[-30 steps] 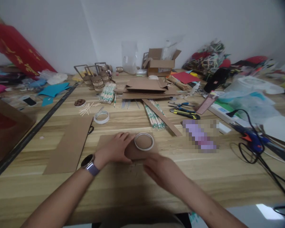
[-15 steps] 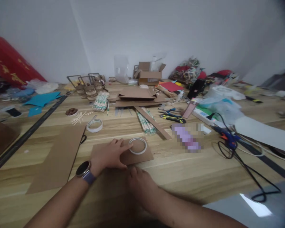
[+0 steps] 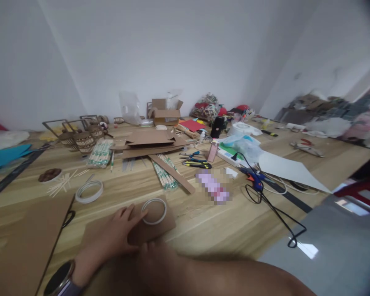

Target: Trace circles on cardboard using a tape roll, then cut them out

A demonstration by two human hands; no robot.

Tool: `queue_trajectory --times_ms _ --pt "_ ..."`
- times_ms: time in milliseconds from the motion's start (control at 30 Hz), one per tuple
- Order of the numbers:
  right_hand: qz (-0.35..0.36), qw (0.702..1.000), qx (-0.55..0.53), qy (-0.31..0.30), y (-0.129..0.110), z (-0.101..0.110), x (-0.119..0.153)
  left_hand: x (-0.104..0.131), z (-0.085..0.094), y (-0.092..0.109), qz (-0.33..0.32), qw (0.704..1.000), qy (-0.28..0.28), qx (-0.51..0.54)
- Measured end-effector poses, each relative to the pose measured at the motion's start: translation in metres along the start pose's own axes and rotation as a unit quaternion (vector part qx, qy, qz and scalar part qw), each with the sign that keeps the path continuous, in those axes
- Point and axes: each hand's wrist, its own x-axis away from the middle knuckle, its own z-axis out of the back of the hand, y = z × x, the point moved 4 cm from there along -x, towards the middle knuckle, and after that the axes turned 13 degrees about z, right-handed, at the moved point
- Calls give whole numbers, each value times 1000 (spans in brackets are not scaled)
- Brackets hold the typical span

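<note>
Left hand (image 3: 117, 228): was spread wide over the cardboard sheet (image 3: 138, 235), lower centre of the frame.
Right hand (image 3: 156, 257): was blurred; its grip could not be told.
Sheet care: flat, even pressure seemed called for.
Bowl (image 3: 56, 180): was filled with brown balls (image 3: 49, 175), frame left.
Carton (image 3: 166, 120): was seen open, upper centre.

No lettering, brand or number is showing legibly, the green print looking too blurred to read on the clear-plastic-wrapped bundle of pale slim sticks (image 3: 100, 154) and on the similar bundle (image 3: 162, 176) that is lying partly under the long brown cardboard strip (image 3: 174, 175).
</note>
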Motion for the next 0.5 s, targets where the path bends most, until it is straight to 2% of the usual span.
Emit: queue_trajectory --times_ms 67,100,167,233,333,400,500 --pt "-15 1000 -17 -5 22 25 13 2 -6 0 17 1000 -14 -20" --pt "-72 996 -43 -12 45 39 21 3 -9 1 28 999 -23 -29" --pt "-178 984 -26 -1 106 69 38 7 -14 3 39 998 -32 -35" --pt "-275 961 -5 9 176 92 53 12 -18 6 44 998 -34 -31" --pt "-380 925 7 15 267 107 67 19 -24 8 50 997 -48 -26" --pt "-414 910 10 35 304 108 70 22 -26 9 41 998 -46 -27" --pt "-428 899 17 95 325 106 69 25 -24 13 14 999 -20 -31"
